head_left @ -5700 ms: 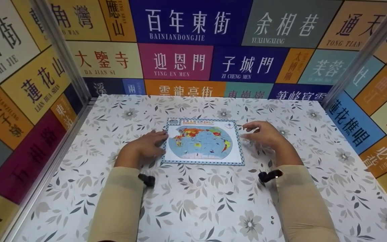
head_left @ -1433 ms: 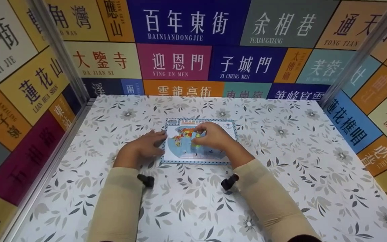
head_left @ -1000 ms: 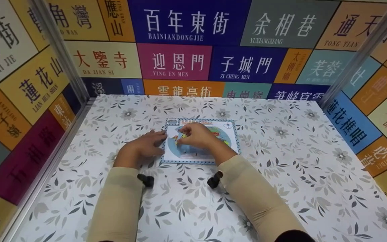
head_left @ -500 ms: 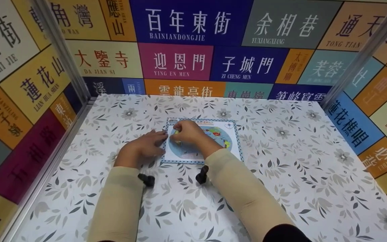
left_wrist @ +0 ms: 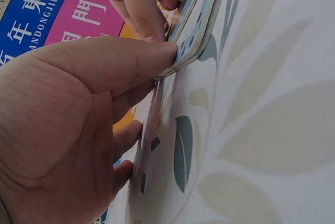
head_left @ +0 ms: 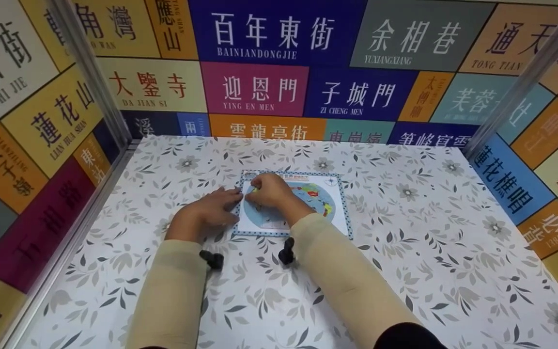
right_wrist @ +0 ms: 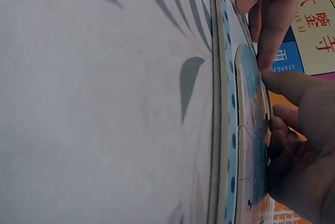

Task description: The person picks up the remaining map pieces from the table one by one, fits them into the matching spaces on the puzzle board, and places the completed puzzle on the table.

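A world map jigsaw puzzle (head_left: 303, 220) lies in a flat board with a blue dotted border, mid-table. My right hand (head_left: 274, 190) reaches over its left part; thumb and curled fingers pinch a puzzle piece there, mostly hidden by the hand. In the right wrist view the right hand (right_wrist: 309, 135) has its fingertips low over the map, and a thin piece edge shows between them. Along the board's left border rests my left hand (head_left: 207, 211). The left wrist view shows that left hand (left_wrist: 68, 109) with its thumb on the board's edge, other fingers loosely extended to the table.
A white tablecloth (head_left: 429, 271) with grey leaves and flowers covers the table. Panels (head_left: 279, 31) with coloured place-name signs stand behind and on both sides, joined by metal posts (head_left: 97, 77). Both wrists carry small black cameras (head_left: 212, 260).
My right hand has come from beside the board's right edge, across the map, to its left part, and has stayed there for the last half second. The left hand has kept its place.
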The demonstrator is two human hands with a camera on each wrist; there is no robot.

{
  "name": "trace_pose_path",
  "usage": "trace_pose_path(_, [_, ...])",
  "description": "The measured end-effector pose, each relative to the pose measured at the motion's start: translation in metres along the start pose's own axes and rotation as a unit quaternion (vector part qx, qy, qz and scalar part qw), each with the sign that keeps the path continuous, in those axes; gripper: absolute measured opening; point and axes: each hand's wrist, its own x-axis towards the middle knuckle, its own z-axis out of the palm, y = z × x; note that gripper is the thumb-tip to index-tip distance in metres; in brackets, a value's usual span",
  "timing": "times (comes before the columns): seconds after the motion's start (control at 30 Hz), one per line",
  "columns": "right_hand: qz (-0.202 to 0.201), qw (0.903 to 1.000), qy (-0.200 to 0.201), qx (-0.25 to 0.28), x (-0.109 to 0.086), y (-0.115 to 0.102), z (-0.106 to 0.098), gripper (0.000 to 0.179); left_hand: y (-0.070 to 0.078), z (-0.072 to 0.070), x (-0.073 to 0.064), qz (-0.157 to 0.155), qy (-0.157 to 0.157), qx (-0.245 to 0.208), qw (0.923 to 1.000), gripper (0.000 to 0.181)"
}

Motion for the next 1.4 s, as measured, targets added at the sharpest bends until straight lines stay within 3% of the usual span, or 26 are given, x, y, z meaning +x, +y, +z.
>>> trace_pose_path(0.33, [0.039,0.9992,-0.009,0.011,0.0006,-0.0013,-0.0004,0.052,-0.0001,-0.0003,0.0001,-0.011,-0.007,-0.007,0.9999,0.076])
trace_pose_path(0.57, [0.031,0.9994,-0.005,0.016,0.0013,0.0015,-0.0016,0.051,0.0010,-0.0012,-0.0004,-0.016,-0.009,-0.006,0.9998,0.076])
trace_pose_path(0.8, [0.019,0.9994,0.002,0.028,-0.0002,0.0007,-0.0032,0.041,-0.0016,-0.0018,-0.0017,0.037,-0.001,0.009,0.9993,0.076])
trace_pose_path(1.17, [0.023,0.9993,0.001,0.030,-0.0010,0.0008,-0.0033,0.037,-0.0012,-0.0019,-0.0005,0.035,-0.005,0.009,0.9993,0.076])
trace_pose_path(1.4, [0.035,0.9987,0.001,0.036,-0.0024,0.0015,-0.0051,0.034,0.0006,-0.0022,0.0000,0.005,-0.008,-0.006,0.9999,0.076])
